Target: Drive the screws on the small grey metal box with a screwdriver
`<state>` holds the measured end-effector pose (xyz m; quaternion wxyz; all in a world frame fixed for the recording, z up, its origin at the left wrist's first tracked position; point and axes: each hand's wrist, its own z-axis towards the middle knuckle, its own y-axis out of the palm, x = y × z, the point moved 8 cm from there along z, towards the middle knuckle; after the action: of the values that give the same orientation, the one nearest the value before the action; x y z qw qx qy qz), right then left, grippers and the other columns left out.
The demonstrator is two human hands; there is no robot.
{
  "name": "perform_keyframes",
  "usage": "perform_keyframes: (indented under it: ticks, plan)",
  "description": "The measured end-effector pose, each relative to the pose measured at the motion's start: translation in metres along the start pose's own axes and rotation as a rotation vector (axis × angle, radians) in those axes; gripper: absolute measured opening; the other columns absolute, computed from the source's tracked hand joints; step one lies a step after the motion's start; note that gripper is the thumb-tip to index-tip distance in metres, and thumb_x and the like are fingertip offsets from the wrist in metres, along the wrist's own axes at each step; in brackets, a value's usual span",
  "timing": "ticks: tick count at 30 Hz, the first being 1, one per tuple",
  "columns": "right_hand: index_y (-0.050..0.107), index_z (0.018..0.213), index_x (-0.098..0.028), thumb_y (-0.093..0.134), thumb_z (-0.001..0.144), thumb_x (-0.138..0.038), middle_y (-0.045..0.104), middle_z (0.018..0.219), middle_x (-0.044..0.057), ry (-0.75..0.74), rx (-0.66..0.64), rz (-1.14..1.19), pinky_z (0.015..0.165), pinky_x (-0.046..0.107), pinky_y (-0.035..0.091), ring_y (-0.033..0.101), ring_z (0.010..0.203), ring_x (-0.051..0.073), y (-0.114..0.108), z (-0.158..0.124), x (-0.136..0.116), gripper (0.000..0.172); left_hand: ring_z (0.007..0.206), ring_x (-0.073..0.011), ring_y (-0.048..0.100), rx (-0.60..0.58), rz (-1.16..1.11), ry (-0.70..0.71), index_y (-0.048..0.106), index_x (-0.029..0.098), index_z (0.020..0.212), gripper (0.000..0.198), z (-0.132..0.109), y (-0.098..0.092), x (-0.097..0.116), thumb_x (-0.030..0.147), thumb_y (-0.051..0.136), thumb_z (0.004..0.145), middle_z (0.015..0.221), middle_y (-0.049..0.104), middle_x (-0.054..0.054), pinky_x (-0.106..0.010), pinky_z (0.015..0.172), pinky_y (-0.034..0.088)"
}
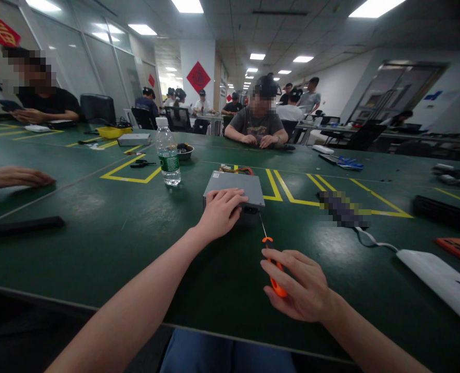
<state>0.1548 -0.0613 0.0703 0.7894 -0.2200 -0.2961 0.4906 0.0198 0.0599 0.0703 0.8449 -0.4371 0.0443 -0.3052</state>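
A grey metal box (235,187), a computer power supply with coloured wires at its far end, lies on the green table (109,233) in front of me. My left hand (221,211) rests on its near left corner, fingers curled over the top edge. My right hand (297,284) grips the orange handle of a screwdriver (270,259). The thin shaft points away from me, its tip at the near face of the box.
A water bottle (168,155) and a dark bowl (184,151) stand left of the box. A white device with a cable (440,280) and an orange item (458,249) lie at right. A long black bar (22,227) and another person's hand (14,177) are at left. People sit opposite.
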Motion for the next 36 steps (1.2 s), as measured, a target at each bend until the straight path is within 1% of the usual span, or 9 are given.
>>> perform_keyframes:
  ticks: [8, 13, 16, 20, 26, 29, 33, 35, 36]
  plan:
    - [0.057, 0.1, -0.01, 0.052, 0.082, -0.022, 0.063, 0.096, 0.016, 0.001, -0.012, 0.007, 0.064, 0.03, 0.055, 0.062, 0.085, 0.02, 0.002, -0.002, 0.002, 0.023, 0.122, -0.0199, 0.044, -0.014, -0.001, -0.011, 0.054, 0.027, 0.112, 0.032, 0.0, 0.0, 0.0, 0.016, 0.046, 0.083, 0.13, 0.053, -0.001, -0.039, 0.097, 0.027]
    - [0.056, 0.102, -0.009, 0.053, 0.081, -0.022, 0.061, 0.1, 0.018, 0.007, -0.03, 0.012, 0.066, 0.031, 0.055, 0.061, 0.087, 0.02, 0.005, -0.005, 0.002, 0.025, 0.122, -0.0198, 0.044, -0.012, 0.001, -0.011, 0.054, 0.026, 0.111, 0.03, 0.0, 0.0, 0.001, 0.018, 0.047, 0.083, 0.13, 0.054, -0.001, -0.04, 0.097, 0.027]
    - [0.055, 0.106, -0.009, 0.052, 0.083, -0.027, 0.06, 0.104, 0.019, 0.021, -0.071, 0.038, 0.07, 0.033, 0.055, 0.061, 0.091, 0.022, 0.007, -0.006, 0.003, 0.03, 0.122, -0.0197, 0.044, -0.001, 0.001, -0.006, 0.054, 0.026, 0.111, 0.03, 0.0, 0.0, 0.001, 0.017, 0.047, 0.083, 0.129, 0.054, -0.001, -0.039, 0.097, 0.027]
    - [0.051, 0.115, -0.009, 0.042, 0.087, -0.032, 0.058, 0.11, 0.019, 0.052, -0.119, 0.103, 0.076, 0.036, 0.054, 0.059, 0.1, 0.024, 0.011, -0.006, 0.005, 0.037, 0.122, -0.0198, 0.045, -0.01, -0.004, -0.01, 0.054, 0.026, 0.112, 0.031, 0.0, 0.0, 0.001, 0.017, 0.047, 0.083, 0.129, 0.054, -0.001, -0.039, 0.097, 0.028]
    - [0.05, 0.106, -0.01, 0.055, 0.083, -0.033, 0.061, 0.106, 0.02, 0.055, -0.025, 0.112, 0.064, 0.033, 0.053, 0.063, 0.085, 0.022, 0.01, -0.007, 0.004, 0.032, 0.121, -0.0199, 0.045, -0.003, -0.01, -0.012, 0.055, 0.027, 0.111, 0.032, 0.0, -0.001, 0.001, 0.017, 0.047, 0.083, 0.129, 0.055, -0.001, -0.04, 0.097, 0.028]
    - [0.049, 0.106, -0.012, 0.052, 0.085, -0.036, 0.061, 0.109, 0.02, 0.063, -0.07, 0.141, 0.068, 0.032, 0.054, 0.063, 0.087, 0.021, 0.015, -0.007, 0.004, 0.033, 0.121, -0.0208, 0.045, -0.01, -0.006, -0.021, 0.055, 0.027, 0.112, 0.032, 0.0, 0.0, 0.0, 0.017, 0.046, 0.083, 0.129, 0.054, -0.001, -0.04, 0.096, 0.028]
    - [0.052, 0.113, -0.013, 0.038, 0.091, -0.039, 0.057, 0.11, 0.02, 0.039, -0.173, 0.12, 0.072, 0.034, 0.054, 0.061, 0.097, 0.023, 0.019, -0.003, 0.003, 0.036, 0.121, -0.0204, 0.045, 0.001, -0.003, -0.014, 0.055, 0.027, 0.111, 0.031, 0.0, 0.0, 0.0, 0.017, 0.047, 0.083, 0.128, 0.055, -0.001, -0.04, 0.096, 0.027]
    - [0.053, 0.112, -0.012, 0.039, 0.091, -0.036, 0.057, 0.109, 0.02, 0.024, -0.181, 0.109, 0.072, 0.034, 0.054, 0.061, 0.097, 0.023, 0.019, -0.002, 0.002, 0.035, 0.121, -0.02, 0.046, 0.009, 0.0, -0.008, 0.055, 0.027, 0.111, 0.03, 0.0, -0.001, 0.0, 0.017, 0.047, 0.083, 0.128, 0.055, -0.001, -0.04, 0.096, 0.027]
    - [0.053, 0.111, -0.011, 0.042, 0.09, -0.035, 0.058, 0.107, 0.02, 0.019, -0.16, 0.107, 0.071, 0.034, 0.054, 0.061, 0.096, 0.023, 0.017, -0.001, 0.001, 0.033, 0.121, -0.02, 0.046, 0.01, 0.0, -0.007, 0.055, 0.027, 0.11, 0.03, 0.0, 0.0, 0.0, 0.017, 0.046, 0.083, 0.128, 0.055, 0.0, -0.04, 0.096, 0.028]
